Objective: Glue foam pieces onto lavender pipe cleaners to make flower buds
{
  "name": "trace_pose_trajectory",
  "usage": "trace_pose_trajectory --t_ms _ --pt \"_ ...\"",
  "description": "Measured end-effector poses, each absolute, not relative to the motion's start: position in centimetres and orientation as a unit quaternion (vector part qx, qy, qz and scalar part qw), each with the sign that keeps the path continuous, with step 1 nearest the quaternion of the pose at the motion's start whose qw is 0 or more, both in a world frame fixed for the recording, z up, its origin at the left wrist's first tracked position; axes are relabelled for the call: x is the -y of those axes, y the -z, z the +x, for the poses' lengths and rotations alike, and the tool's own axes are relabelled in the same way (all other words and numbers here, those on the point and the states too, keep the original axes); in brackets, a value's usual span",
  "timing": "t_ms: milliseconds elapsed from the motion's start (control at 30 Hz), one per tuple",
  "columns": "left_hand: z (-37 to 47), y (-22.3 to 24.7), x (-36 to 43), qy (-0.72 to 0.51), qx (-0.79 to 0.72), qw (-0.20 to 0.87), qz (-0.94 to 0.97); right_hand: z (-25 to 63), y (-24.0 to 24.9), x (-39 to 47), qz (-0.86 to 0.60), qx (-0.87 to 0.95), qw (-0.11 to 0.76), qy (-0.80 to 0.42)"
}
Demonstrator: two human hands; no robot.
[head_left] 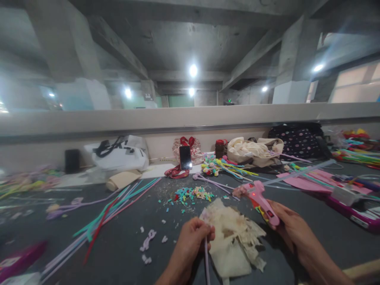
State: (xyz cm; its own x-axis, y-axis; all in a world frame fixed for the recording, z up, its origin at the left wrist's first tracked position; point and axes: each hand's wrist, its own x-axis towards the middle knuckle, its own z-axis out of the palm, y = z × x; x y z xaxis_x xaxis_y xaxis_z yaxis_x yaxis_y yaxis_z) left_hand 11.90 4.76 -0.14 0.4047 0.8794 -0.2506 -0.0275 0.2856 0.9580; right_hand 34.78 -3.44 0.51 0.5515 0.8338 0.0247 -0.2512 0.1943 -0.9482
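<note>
My left hand (191, 241) is closed in a pinch around a thin lilac pipe cleaner (207, 261), which hangs down toward the bottom edge. Just right of it lies a stained, ragged cream cloth (230, 245). In my right hand (286, 223) is a pink hot glue gun (264, 204), gripped by its handle, with a small red light lit on its body. The gun's crusted nozzle points left, above the cloth, and a clear glue stick (297, 174) runs out of its back. Small lilac curled pieces (147, 240) lie left of my left hand.
Short teal, cream and red bits (190, 196) are heaped beyond the cloth. Long pipe cleaners (101, 221) lie on the left. A phone (185, 157) stands upright at the back, near a white bag (121, 154) and a dotted black bag (298, 140). A purple tray (353, 213) sits at right.
</note>
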Motion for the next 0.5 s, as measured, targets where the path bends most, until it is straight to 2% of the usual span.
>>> trace_pose_trajectory --t_ms 233,500 --pt "11.6 0.5 -4.9 -0.35 -0.396 0.693 0.491 34.5 -1.6 3.7 -0.41 0.253 0.763 -0.431" --pt "10.7 -0.3 -4.9 -0.371 -0.379 0.707 0.468 31.1 -1.1 6.0 -0.437 0.282 0.723 -0.454"
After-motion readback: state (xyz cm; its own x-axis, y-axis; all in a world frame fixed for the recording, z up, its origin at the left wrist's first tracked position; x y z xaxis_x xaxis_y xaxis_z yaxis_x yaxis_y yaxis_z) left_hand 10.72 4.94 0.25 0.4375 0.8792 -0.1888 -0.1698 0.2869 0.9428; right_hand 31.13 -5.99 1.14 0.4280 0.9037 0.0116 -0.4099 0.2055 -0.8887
